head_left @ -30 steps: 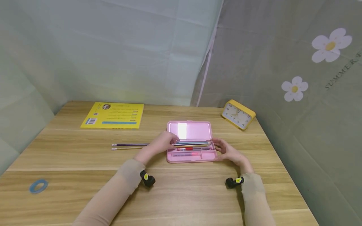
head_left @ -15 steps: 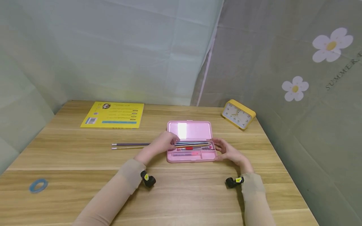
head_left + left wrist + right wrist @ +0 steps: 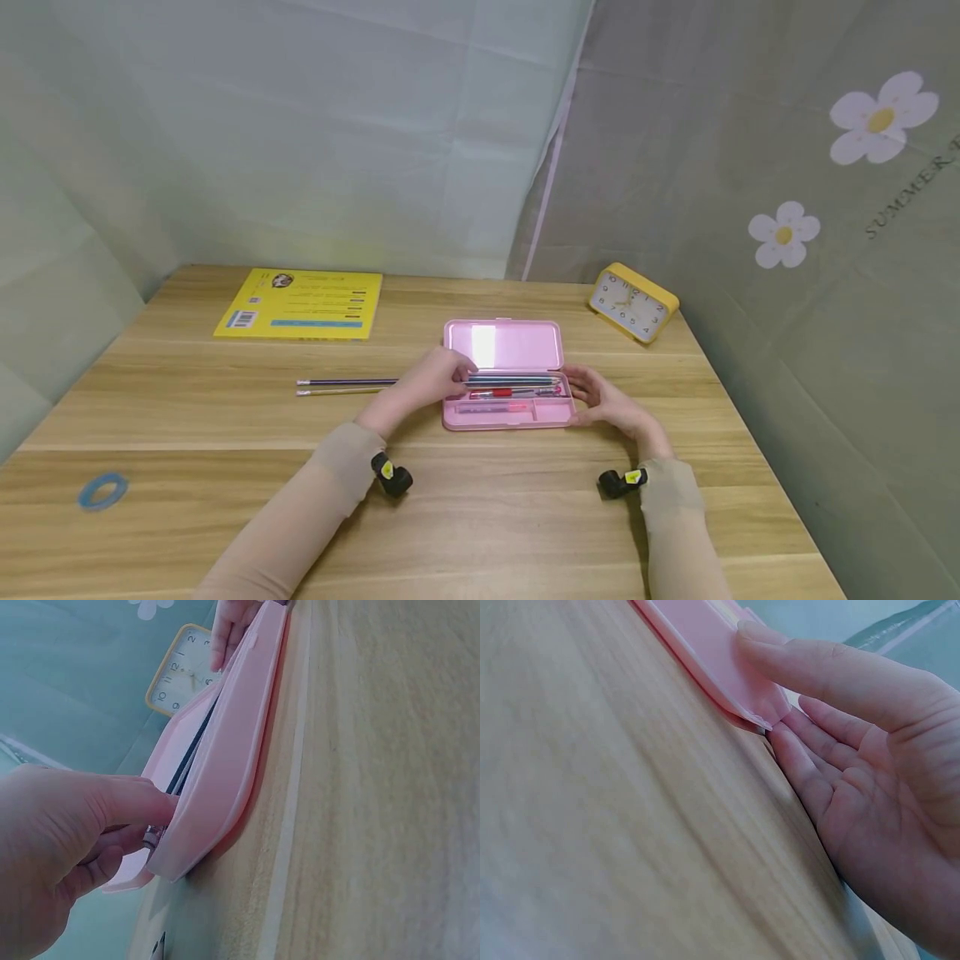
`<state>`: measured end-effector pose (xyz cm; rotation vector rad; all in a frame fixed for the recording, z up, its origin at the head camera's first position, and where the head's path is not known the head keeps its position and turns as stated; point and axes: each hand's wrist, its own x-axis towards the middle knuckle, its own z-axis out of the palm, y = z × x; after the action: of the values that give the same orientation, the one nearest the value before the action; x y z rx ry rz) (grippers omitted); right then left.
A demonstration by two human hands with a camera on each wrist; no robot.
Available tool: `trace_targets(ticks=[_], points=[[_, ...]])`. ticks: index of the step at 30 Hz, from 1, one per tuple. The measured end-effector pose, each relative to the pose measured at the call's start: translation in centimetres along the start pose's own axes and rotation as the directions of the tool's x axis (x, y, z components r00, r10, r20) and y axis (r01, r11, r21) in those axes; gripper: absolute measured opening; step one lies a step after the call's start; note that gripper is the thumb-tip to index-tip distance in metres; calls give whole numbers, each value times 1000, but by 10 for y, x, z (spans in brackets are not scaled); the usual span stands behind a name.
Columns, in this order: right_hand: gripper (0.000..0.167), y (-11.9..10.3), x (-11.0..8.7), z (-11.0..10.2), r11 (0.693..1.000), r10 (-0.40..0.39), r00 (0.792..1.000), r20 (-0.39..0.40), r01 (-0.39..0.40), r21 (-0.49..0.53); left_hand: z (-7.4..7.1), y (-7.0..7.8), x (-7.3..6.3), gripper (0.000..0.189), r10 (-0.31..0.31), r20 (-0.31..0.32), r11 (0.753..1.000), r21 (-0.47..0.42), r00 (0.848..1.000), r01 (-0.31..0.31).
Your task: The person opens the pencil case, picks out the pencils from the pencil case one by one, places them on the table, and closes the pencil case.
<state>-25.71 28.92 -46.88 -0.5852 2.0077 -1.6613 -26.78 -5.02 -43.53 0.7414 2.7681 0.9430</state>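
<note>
A pink pencil case (image 3: 551, 412) lies with its lid (image 3: 521, 346) raised at the back. My left hand (image 3: 435, 379) reaches over its left end, thumb and fingers pinching the ends of several pencils (image 3: 517, 381) that lie lengthwise in the rear compartment. The left wrist view shows those fingertips (image 3: 161, 802) right at the case wall. My right hand (image 3: 609, 407) holds the right end of the case, thumb (image 3: 761, 636) along the front side and fingers behind the corner. In front of the pencils sit a red-marked pen (image 3: 501, 393) and a clear-and-pink pen (image 3: 491, 408).
Two eraser-tipped pencils (image 3: 341, 382) lie on the wooden table (image 3: 495, 517), running under the left hand. A yellow book (image 3: 315, 300) is at the back left, a yellow alarm clock (image 3: 633, 304) at the back right. A blue ring (image 3: 102, 492) lies at the front left.
Both hands and the case stay in the same place. The pencils inside look slightly shifted, with less of the yellow one showing.
</note>
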Motion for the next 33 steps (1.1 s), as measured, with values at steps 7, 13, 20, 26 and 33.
trace_targets(ticks=[7,13,20,26,33], points=[[95,1,0,-1,1000,2,1000,2,-2,-6,-3,1,-3,29,16,-13,1000,-17,1000,-16],[94,1,0,-1,1000,-4,1000,3,4,0,-5,1,-5,30,32,-38,999,-13,999,-32],[93,1,0,-1,1000,-2,1000,6,2,-2,-11,0,-11,31,82,-70,997,-8,994,-82],[92,2,0,-2,1000,-4,1000,12,4,-9,-23,-3,-21,30,142,-107,990,-7,984,-144],[93,1,0,-1,1000,-9,1000,13,9,2,-41,-16,-36,26,272,-194,962,34,943,-270]])
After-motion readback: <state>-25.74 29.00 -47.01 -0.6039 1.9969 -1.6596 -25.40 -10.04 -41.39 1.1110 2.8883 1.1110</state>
